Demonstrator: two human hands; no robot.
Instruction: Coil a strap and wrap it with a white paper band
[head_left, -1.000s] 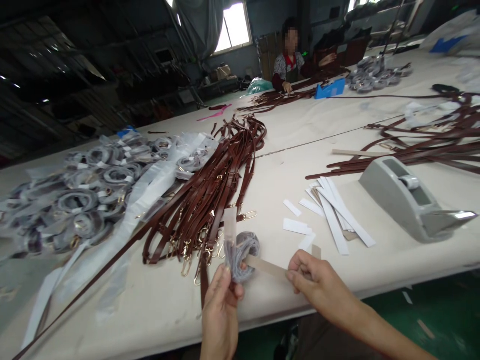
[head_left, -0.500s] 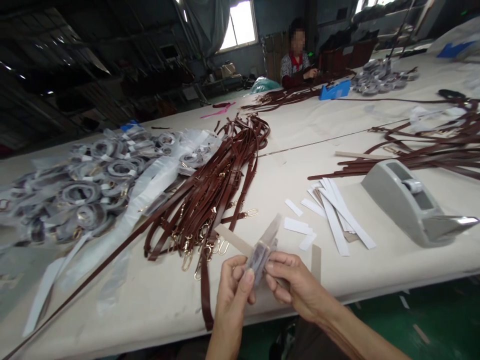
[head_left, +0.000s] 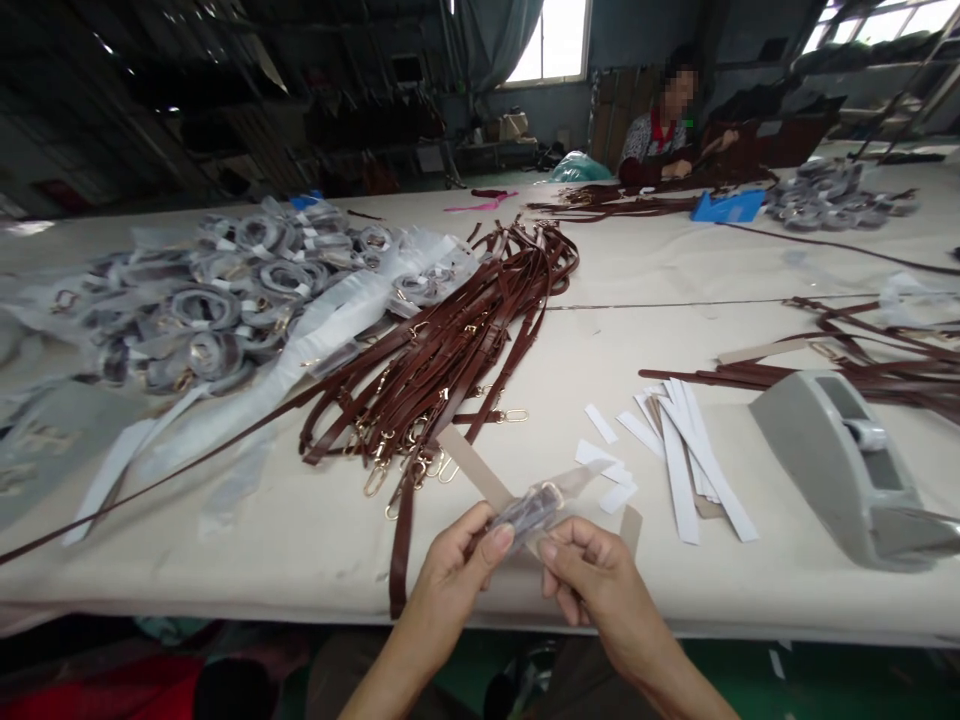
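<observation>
I see two bare hands at the lower centre of the frame, reaching in over a pale, cloth-like surface point(head_left: 615, 350). The left hand point(head_left: 466, 555) is closed around one end of a small bundle point(head_left: 529, 512), a dark coil in clear plastic, its thumb pressed on the near side. The bundle is held tilted above the surface, just below the centre of the frame, with a loose plastic end pointing up and to the right. A flat tan strip point(head_left: 474, 467) slants from its upper left side down to its lower right; the right hand point(head_left: 592, 570) pinches the strip there between thumb and fingers, right beside the bundle.

Above the hands, at the centre, I see a heap of brown straps point(head_left: 480, 330) with gold-coloured clips at the near end. Many plastic-wrapped coils point(head_left: 206, 305) fill the left of the frame. Right of centre lie white strips point(head_left: 679, 450), some crossing each other, and at the lower right stands a grey tape dispenser point(head_left: 832, 455). In the upper right, a co-worker point(head_left: 649, 140) sits at the far edge, hands over more brown straps, near a blue object point(head_left: 727, 206).
</observation>
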